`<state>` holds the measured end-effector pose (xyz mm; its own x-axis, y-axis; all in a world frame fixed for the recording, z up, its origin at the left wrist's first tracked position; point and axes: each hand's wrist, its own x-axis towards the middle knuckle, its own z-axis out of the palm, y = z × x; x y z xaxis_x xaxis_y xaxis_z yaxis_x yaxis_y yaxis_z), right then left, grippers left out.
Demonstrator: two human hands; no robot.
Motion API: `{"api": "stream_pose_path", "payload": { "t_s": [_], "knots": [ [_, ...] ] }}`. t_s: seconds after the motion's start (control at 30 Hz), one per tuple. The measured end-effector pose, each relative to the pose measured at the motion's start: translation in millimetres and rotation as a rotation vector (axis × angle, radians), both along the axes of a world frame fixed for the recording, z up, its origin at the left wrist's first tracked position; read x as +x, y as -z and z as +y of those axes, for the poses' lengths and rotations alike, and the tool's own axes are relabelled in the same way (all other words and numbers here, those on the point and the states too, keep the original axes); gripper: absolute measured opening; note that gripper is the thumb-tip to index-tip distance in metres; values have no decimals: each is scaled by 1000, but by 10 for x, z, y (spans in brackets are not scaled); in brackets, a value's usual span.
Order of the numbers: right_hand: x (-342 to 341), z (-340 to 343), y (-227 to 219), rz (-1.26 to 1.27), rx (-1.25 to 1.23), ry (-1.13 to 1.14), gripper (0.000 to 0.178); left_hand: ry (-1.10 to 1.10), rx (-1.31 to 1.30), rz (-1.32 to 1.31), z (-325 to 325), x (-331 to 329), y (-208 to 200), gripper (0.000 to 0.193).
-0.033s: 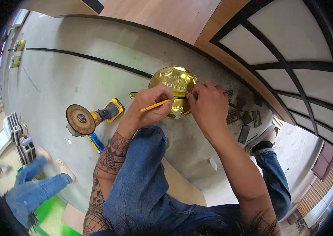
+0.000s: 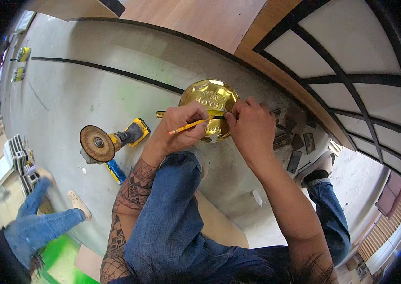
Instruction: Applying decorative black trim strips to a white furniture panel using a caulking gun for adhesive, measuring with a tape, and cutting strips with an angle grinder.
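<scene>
- The gold metal disc (image 2: 208, 106) lies flat on the grey concrete floor (image 2: 91, 94), just ahead of the person's raised knee (image 2: 181, 165) and close to the wooden strip (image 2: 267, 52) that borders the dark-framed panelled screen (image 2: 347, 61).
- The left hand (image 2: 181, 128) is closed around a yellow pencil (image 2: 188, 127); the pencil's long axis runs nearly level, left to right, its far end meeting the disc's near half.
- The right hand (image 2: 250, 125) is curled, fingertips pinched on a thin dark-and-yellow straightedge (image 2: 162, 114) that lies across the disc, its left end sticking out past the left hand.
- Left of the disc the floor is open up to a yellow angle grinder (image 2: 113, 139), whose wheel faces up and whose body points toward the disc.
- Right of the disc the room is tight: small dark tiles (image 2: 295, 149) lie scattered between the right hand and the person's shoe (image 2: 319, 168).
- Another person's jeans-clad legs (image 2: 39, 222) lie at lower left, well apart.
</scene>
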<state>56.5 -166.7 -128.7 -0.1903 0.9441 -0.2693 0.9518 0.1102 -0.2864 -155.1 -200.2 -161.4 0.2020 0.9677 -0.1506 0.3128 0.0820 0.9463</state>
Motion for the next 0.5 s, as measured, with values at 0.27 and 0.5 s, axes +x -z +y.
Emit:
{"api": "stream_pose_path", "payload": {
  "t_s": [0.27,0.5],
  "knots": [
    [-3,-4,4,4,22,-7,21,42,125,129,-6,-32,46,11],
    [3,-8,2,9,21,5,19,46,116,96,-20,-16,38,12]
  ]
}}
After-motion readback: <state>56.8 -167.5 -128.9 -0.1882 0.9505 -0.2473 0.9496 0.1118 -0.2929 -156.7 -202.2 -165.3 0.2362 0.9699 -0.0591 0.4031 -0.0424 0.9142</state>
